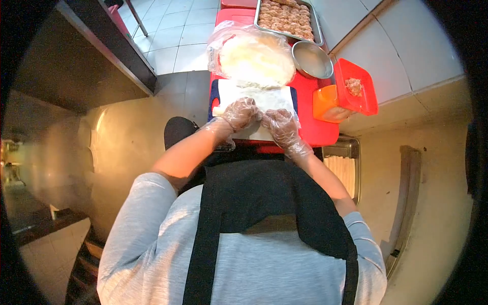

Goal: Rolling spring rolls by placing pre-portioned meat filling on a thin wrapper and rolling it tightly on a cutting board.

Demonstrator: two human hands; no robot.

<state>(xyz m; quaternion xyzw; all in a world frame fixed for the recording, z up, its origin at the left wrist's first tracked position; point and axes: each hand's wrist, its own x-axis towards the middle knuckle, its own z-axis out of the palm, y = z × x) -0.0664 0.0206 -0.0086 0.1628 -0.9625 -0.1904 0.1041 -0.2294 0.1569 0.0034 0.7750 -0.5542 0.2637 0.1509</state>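
Observation:
My left hand and my right hand, both in clear plastic gloves, are close together over a white cutting board with dark blue edges. Fingers of both are bent in, and whether they pinch something small between them is hidden. A pale strip, perhaps dough or wrapper, lies beside my left hand at the board's left side. Just beyond the board, a large round stack of pale, thin sheets rests on a clear plastic bag, its top washed out by glare.
The board lies on a red table. Farther back stand a metal tray of shaped meat pieces and a steel bowl. At right, a red container with minced filling leans on an orange one. A metal tray of pale rolls sits lower right.

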